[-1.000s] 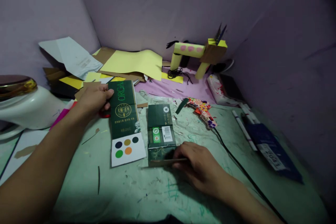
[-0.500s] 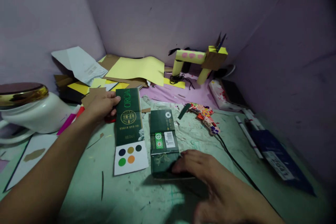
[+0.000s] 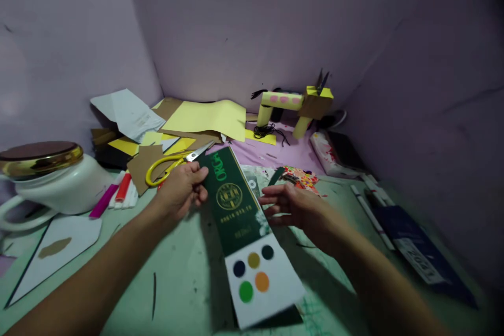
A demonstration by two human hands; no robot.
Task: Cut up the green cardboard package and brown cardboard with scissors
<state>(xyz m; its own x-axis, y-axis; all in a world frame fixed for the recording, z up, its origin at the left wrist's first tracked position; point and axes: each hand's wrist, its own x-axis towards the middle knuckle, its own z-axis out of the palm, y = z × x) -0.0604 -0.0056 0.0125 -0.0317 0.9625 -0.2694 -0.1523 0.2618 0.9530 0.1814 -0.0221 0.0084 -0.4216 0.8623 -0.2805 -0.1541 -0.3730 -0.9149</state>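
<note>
Head camera shows left hand (image 3: 178,194) gripping green card (image 3: 233,209), white end pointing nearward; right hand (image 3: 293,209) open alongside.

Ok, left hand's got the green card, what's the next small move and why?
Probably bring the right hand in to pinch the green card at its right edge: only the left hand grips it, near its top, the white end hangs free, and the right fingers are open beside it.

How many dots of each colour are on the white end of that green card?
On the green card:
Navy dot: 1
Mustard dot: 1
Dark green dot: 1
Bright green dot: 1
Orange dot: 1
Total: 5 dots
</note>
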